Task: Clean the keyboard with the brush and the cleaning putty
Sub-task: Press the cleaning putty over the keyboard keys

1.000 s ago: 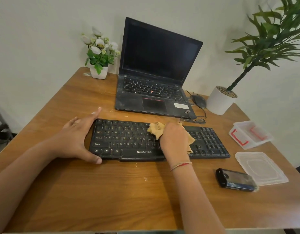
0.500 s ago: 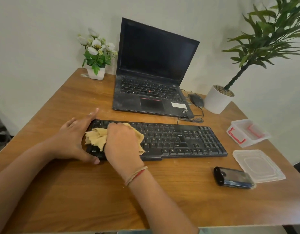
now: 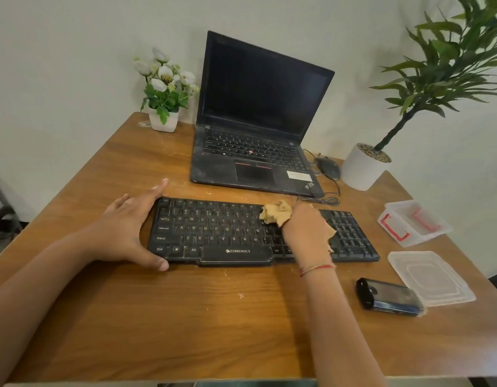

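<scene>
The left hand (image 3: 127, 233), fingers straight and thumb spread, braced the left end of the keyboard (image 3: 213, 233), which lay mid-way across the table (image 3: 185, 317), its long axis running left to right along the near edge. Right of centre, the right hand (image 3: 306, 233) gripped the crumpled tan cleaning putty (image 3: 276, 215), pressing it onto the keys. The letter keys stretched leftward from it, and the number pad lay just right.
</scene>
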The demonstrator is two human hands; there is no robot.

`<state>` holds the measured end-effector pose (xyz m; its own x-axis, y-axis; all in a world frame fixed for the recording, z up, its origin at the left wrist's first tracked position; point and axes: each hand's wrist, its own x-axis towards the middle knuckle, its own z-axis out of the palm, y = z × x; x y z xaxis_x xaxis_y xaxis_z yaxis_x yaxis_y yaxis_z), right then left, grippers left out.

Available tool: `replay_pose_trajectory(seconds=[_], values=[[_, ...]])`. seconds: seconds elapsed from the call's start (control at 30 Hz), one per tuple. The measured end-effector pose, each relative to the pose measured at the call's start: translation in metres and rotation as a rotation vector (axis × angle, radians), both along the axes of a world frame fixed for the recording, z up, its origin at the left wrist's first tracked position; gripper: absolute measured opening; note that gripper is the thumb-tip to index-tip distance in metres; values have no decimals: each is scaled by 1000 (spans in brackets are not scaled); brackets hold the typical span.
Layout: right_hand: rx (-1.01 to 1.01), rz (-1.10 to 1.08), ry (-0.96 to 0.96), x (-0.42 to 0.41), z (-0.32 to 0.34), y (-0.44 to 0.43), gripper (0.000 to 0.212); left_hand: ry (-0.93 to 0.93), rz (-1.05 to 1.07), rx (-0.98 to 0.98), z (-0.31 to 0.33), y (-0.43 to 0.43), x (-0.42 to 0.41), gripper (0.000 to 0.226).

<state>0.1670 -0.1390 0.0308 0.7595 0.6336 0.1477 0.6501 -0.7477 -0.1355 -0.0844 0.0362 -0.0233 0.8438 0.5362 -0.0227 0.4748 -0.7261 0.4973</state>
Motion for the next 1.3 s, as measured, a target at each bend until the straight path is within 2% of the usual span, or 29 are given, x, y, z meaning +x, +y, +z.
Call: replay_pose_trajectory(seconds=[0.1,0.4,0.53,0.67,0.77,0.8,0.97,1.0,1.07,1.13,1.17,1.23,1.3], values=[[-67,75,-136,-20,-6,2,14,-2,-3,6,0,1,0,144],[-126,143,-162,-48,1,9,12,-9,-2,-19,1,1,0,144],[-146,275,-166,-94,3,17,12,-6,-7,-10,0,1,0,146],[-77,517,35,-152,-2,44,19,-25,-26,10,-1,1,0,150],[34,640,80,-171,-7,59,19,-76,-62,44,-4,2,-2,125],[73,653,73,-171,-8,61,18,-89,-71,45,-5,3,-3,124],[155,705,114,-154,-15,64,20,-91,-70,27,-5,3,-2,141],[155,737,175,-150,-14,64,19,-87,-60,20,-4,2,-2,144],[183,778,413,-138,-7,62,15,-59,-35,18,-3,1,-1,148],[308,731,596,-122,0,54,19,-37,-17,18,-2,1,0,147],[401,689,579,-113,2,49,20,-35,-11,11,-1,1,0,146],[546,581,359,-96,1,39,20,-31,-6,1,0,0,0,146],[514,497,77,-88,-3,34,18,-33,-7,-1,1,-1,-1,147]])
